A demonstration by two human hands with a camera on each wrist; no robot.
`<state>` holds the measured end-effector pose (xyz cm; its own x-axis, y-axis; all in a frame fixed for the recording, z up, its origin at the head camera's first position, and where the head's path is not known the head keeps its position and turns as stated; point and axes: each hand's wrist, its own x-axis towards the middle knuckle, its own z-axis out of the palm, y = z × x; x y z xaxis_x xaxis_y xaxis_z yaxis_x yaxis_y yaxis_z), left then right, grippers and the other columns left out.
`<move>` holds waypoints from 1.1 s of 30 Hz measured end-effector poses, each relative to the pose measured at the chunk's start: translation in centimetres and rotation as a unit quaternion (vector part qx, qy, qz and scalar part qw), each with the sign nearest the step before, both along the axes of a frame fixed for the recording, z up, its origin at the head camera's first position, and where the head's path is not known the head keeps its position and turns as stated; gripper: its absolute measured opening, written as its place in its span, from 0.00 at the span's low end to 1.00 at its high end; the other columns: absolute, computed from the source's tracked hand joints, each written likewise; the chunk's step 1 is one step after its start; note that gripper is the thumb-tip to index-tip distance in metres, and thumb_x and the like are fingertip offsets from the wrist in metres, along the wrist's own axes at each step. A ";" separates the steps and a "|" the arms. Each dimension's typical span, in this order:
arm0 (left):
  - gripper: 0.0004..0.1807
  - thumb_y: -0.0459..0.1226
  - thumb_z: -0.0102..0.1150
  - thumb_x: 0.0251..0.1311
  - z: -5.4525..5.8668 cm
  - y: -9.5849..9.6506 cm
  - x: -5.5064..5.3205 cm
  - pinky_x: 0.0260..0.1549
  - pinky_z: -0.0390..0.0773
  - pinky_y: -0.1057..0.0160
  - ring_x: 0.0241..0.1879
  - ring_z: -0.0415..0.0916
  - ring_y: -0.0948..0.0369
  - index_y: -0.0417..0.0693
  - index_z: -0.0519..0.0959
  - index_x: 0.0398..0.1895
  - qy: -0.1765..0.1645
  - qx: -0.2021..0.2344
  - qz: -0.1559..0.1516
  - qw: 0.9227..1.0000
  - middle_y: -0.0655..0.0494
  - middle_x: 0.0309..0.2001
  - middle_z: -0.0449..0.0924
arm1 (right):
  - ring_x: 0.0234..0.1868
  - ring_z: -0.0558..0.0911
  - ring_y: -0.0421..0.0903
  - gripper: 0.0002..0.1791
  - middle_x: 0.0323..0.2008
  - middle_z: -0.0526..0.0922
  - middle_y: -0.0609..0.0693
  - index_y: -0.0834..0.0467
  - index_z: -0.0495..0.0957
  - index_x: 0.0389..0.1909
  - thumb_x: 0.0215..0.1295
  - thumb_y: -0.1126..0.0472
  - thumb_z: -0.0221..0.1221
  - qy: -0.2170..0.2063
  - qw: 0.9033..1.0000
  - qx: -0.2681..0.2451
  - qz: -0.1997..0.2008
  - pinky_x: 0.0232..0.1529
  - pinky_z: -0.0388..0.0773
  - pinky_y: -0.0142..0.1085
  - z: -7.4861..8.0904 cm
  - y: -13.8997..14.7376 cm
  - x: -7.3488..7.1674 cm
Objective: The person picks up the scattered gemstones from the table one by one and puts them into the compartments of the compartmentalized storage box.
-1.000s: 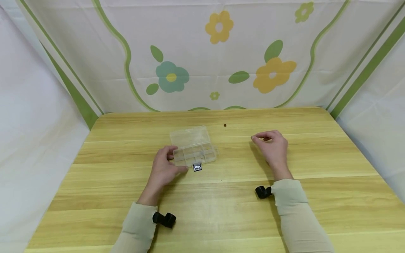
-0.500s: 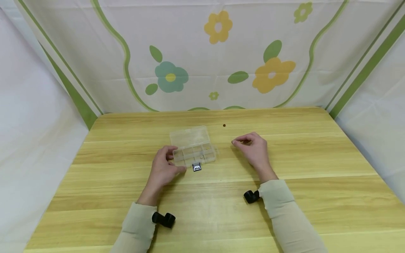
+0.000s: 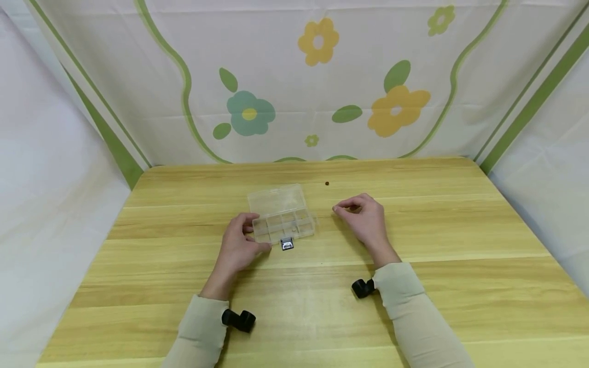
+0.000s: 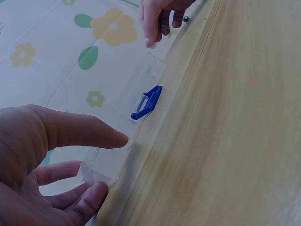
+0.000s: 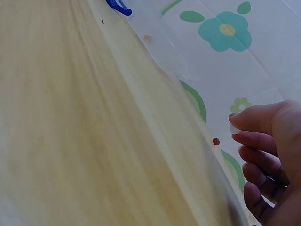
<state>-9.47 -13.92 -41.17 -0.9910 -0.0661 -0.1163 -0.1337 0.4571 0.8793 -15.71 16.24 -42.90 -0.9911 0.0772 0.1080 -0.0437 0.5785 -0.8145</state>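
A clear plastic compartment box [image 3: 274,221] lies with its lid [image 3: 276,198] laid back, left of the table's middle. My left hand [image 3: 239,243] holds its left end, thumb at the front and fingers round the far side. A blue latch [image 4: 149,102] sits on the box's front edge; it looks dark in the head view. Right of the box is my right hand [image 3: 363,217], thumb and index finger pinched together above the table. In the right wrist view a small whitish piece [image 5: 233,129] shows between those fingertips; its kind is unclear. One compartment holds a small pale bit [image 3: 294,230].
A small reddish-brown bead-like piece [image 3: 327,183] lies on the wooden table [image 3: 294,306] behind the box, toward the back edge. A tiny dark speck [image 3: 321,263] is on the wood in front. A flowered white curtain [image 3: 285,76] hangs behind the table.
My right hand has moved left toward the box, its fingertips kept together, and slowed over the last half second. The left hand and the box have stayed in place.
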 end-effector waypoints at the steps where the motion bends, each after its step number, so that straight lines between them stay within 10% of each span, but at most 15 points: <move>1: 0.42 0.24 0.79 0.48 0.0 0.0 0.0 0.48 0.76 0.60 0.55 0.71 0.47 0.37 0.74 0.70 0.000 0.001 0.000 1.000 0.39 0.61 0.73 | 0.46 0.83 0.51 0.10 0.45 0.85 0.53 0.54 0.93 0.43 0.68 0.53 0.73 0.000 1.000 -0.001 0.001 0.49 0.78 0.42 0.0 -0.1 0.0; 33: 0.41 0.24 0.78 0.49 -0.1 0.0 0.1 0.50 0.78 0.56 0.56 0.72 0.47 0.39 0.74 0.70 -0.007 0.000 -0.002 1.000 0.40 0.61 0.73 | 0.46 0.82 0.48 0.06 0.45 0.85 0.48 0.48 0.93 0.41 0.67 0.52 0.74 -0.015 0.995 -0.064 0.076 0.48 0.79 0.41 0.2 -6.3 0.7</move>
<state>-9.38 -13.91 -41.26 -0.9896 -0.0616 -0.1299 -0.1436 0.4572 0.8777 -15.00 9.98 -42.67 -0.9951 -0.0626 0.0767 -0.0970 0.4583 -0.8835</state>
